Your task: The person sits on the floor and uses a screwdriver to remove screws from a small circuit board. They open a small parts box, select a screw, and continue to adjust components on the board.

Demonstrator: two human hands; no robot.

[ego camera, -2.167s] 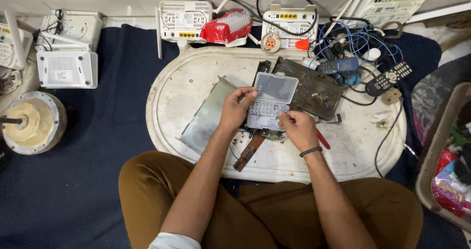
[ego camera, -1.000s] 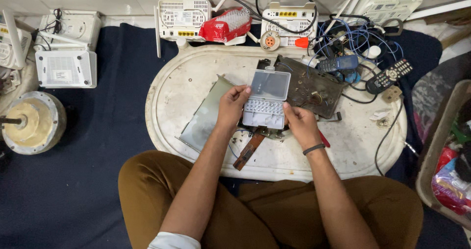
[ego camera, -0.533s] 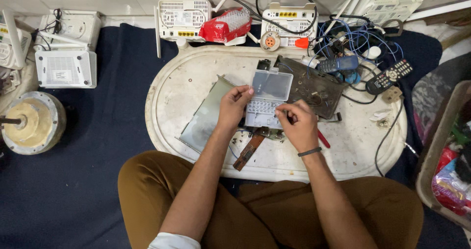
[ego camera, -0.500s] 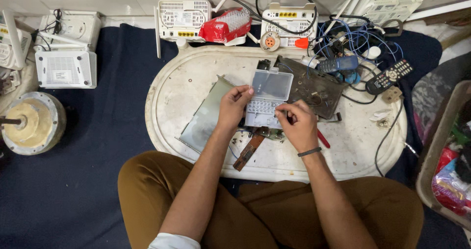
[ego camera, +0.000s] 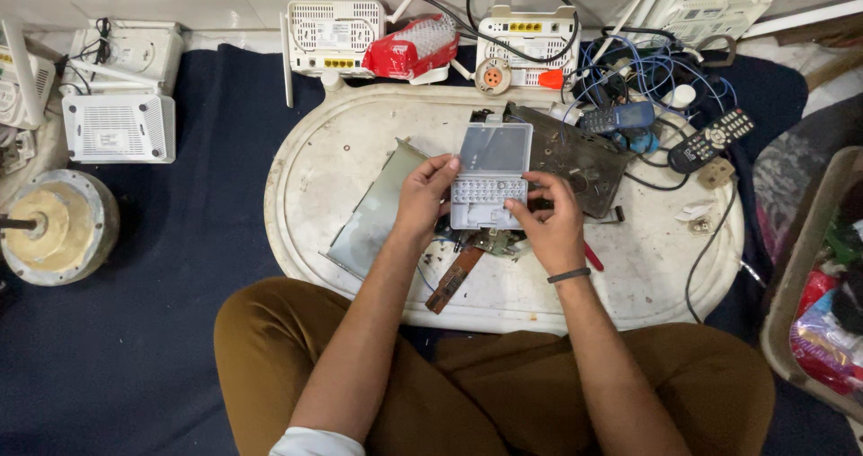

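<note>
A small grey plastic bit case lies open over the white oval tray table, its clear lid folded back. My left hand grips the case's left edge. My right hand rests at the case's right side, fingertips pinched over the rows of small bits; whether a bit is between them I cannot tell. Under the case sit a green circuit board, a brown strip board and a flat grey metal panel. A dark metal plate lies just right of the case.
White routers line the back and left. A red packet, a blue phone, a black remote and tangled blue cables crowd the table's far right. A round metal motor part stands on the dark blue mat.
The lid has swung further open and the case has shifted slightly. My right hand has moved from the case's lower right up to its right edge, fingers now over the bits.
</note>
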